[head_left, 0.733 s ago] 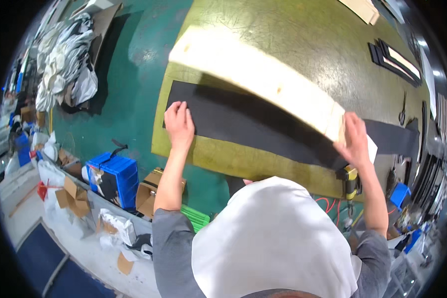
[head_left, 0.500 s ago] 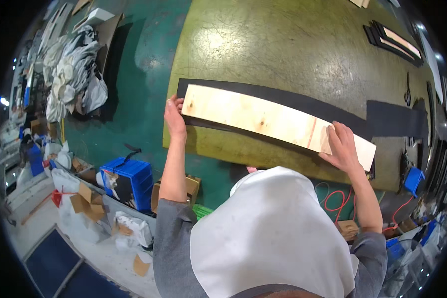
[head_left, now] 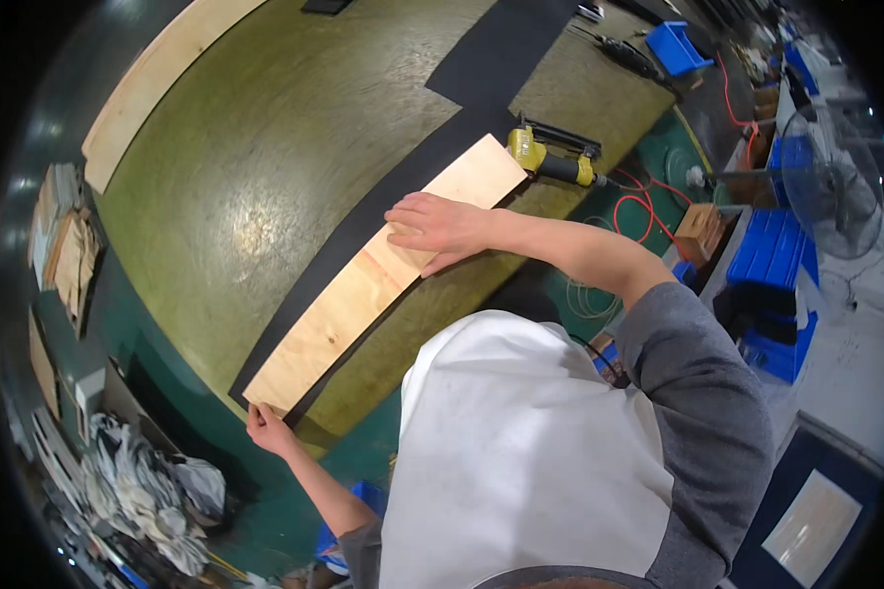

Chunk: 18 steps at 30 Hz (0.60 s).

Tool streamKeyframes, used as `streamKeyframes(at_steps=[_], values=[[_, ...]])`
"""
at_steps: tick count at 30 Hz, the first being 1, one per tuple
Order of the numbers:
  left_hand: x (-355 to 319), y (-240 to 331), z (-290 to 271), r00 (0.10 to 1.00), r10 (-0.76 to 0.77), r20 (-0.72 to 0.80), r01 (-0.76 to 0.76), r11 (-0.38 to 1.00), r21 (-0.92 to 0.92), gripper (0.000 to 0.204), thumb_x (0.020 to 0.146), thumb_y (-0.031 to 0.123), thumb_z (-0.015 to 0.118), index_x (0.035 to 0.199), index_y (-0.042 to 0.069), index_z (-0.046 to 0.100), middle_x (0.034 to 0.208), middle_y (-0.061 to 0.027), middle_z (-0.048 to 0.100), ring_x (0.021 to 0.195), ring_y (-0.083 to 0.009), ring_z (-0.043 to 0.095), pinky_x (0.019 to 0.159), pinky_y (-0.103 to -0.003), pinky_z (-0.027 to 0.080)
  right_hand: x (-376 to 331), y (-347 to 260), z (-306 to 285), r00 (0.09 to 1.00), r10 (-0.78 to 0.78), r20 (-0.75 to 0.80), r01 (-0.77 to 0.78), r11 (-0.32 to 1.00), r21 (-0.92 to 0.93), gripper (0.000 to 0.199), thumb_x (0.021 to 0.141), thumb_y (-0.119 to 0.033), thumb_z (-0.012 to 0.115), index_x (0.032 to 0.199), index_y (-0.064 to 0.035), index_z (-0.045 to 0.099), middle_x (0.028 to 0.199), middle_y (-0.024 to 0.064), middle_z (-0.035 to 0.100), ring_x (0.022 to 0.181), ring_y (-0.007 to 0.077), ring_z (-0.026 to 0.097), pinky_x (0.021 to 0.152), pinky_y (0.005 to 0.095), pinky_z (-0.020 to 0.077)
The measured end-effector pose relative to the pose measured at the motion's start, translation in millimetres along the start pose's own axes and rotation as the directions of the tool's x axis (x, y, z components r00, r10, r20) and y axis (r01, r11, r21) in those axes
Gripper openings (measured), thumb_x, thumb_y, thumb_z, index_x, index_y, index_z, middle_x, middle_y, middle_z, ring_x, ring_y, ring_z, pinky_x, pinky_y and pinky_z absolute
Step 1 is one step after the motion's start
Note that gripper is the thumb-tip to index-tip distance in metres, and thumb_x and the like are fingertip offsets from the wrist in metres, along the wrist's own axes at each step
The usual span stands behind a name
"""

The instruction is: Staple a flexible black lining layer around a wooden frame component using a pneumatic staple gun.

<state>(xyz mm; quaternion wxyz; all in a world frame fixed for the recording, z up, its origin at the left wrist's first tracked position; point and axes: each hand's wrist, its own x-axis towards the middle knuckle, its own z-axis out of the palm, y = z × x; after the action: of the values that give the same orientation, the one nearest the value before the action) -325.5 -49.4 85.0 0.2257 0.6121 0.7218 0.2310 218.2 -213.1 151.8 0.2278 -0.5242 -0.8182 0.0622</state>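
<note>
A long pale plywood board lies over a black fabric strip, whose margin shows along the board's far side. My left hand is closed, fingertips pinched at the board's lower left end, where board and fabric meet. Flat across the board's upper half rests my right hand, its fingers stretched out, beside a faint reddish stripe. A yellow and black air stapler lies against the board's far right end.
The board lies on a worn olive-green worktable. Another black fabric piece and a curved plywood piece lie farther off. Red hose runs by a blue bin. Heaped cloth sits at the lower left.
The view has swung to the right, so the board now slants and the stapler shows. My left fingers have gone from spread around the board's end to pinched at it. My right hand stays on the board.
</note>
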Motion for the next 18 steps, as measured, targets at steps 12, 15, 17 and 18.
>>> streamKeyframes(at_steps=[12, 15, 17, 18], values=[[-11.5, 44.9, 2.5, 0.980, 0.133, 0.150, -0.131, 0.991, -0.021, 0.043, 0.096, 0.027, 0.064, 0.126, -0.003, 0.067, 0.086, -0.0118, 0.060, 0.081, -0.0229, 0.051, 0.075, -0.037, 0.044, -2.3, 25.6, 4.8, 0.995, 0.090, 0.031, -0.089, 0.995, -0.044, 0.066, 0.080, -0.044, 0.079, 0.131, -0.0078, 0.060, 0.144, 0.0225, 0.049, 0.137, 0.0379, 0.044, 0.117, 0.0543, 0.0321], [-11.1, 31.3, 3.4, 0.984, 0.168, 0.058, -0.171, 0.984, 0.059, 0.044, 0.097, 0.029, 0.064, 0.128, -0.001, 0.067, 0.091, -0.0132, 0.059, 0.082, -0.0245, 0.050, 0.077, -0.038, 0.044, -34.7, 15.4, -27.9, 0.934, 0.328, -0.142, -0.336, 0.941, -0.035, 0.068, 0.077, -0.037, 0.082, 0.135, -0.0104, 0.059, 0.144, 0.0157, 0.052, 0.132, 0.0349, 0.050, 0.112, 0.0517, 0.0385], [-13.6, 32.3, 1.6, 0.988, 0.151, 0.017, -0.152, 0.975, 0.162, 0.048, 0.098, 0.032, 0.063, 0.135, 0.002, 0.063, 0.102, -0.0156, 0.055, 0.084, -0.0254, 0.050, 0.078, -0.038, 0.045, -85.9, 18.0, -48.2, 0.811, 0.529, -0.250, -0.560, 0.825, -0.071, 0.075, 0.073, -0.031, 0.085, 0.139, -0.0104, 0.056, 0.137, 0.0134, 0.056, 0.124, 0.0347, 0.055, 0.104, 0.0497, 0.0439], [-13.9, 33.0, 0.6, 0.990, 0.141, 0.015, -0.141, 0.976, 0.165, 0.048, 0.098, 0.032, 0.063, 0.135, 0.002, 0.063, 0.102, -0.0156, 0.055, 0.084, -0.0254, 0.050, 0.078, -0.038, 0.045, -112.6, 19.9, -57.8, 0.734, 0.603, -0.311, -0.659, 0.744, -0.113, 0.078, 0.070, -0.028, 0.086, 0.139, -0.0101, 0.055, 0.131, 0.0130, 0.058, 0.119, 0.0344, 0.057, 0.099, 0.0485, 0.0459]])
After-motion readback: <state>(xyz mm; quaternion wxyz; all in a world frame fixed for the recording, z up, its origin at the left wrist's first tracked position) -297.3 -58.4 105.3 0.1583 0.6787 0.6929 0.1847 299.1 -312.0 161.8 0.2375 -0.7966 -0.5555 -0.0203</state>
